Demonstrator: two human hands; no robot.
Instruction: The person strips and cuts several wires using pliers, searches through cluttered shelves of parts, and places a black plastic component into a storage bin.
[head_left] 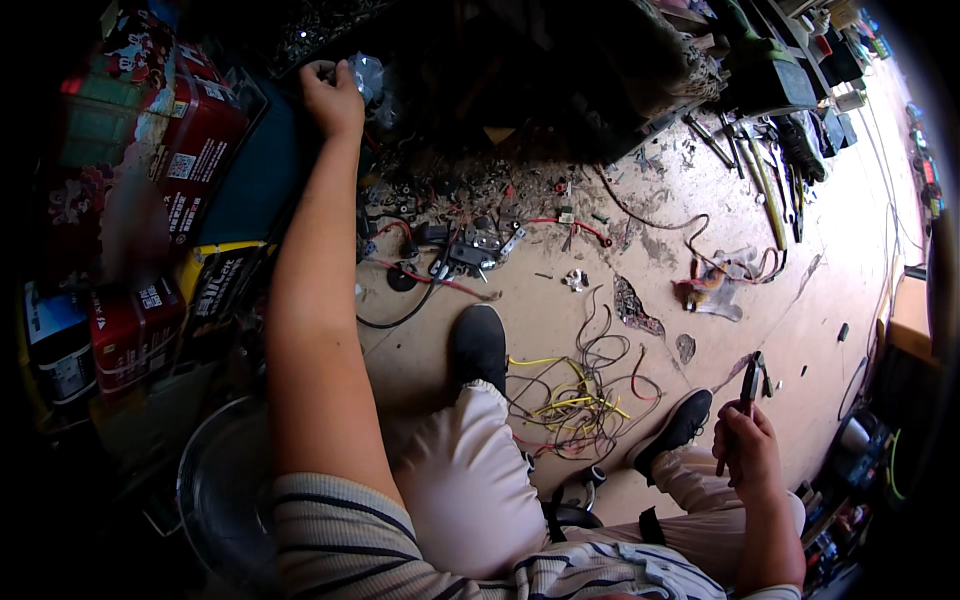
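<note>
My left arm stretches forward to the dark far left, where my left hand (334, 100) has its fingers curled in. A crumpled clear plastic bag (370, 82) is right beside its thumb; whether the fingers grip the bag or something small is hidden. At the lower right, my right hand (748, 445) is closed around pliers (750, 385) with dark jaws and reddish handles, jaws pointing up and away. A tangle of grey, yellow and red wires (580, 395) lies on the floor between my shoes.
Stacked red boxes (190, 150) line the left side, with a yellow-and-black box (225, 285) below. A metal bracket part (475, 248) with cables, red wire (570, 222) and small debris lie ahead. Long hand tools (765, 190) lie at the far right, near a crumpled plastic bag (725, 280).
</note>
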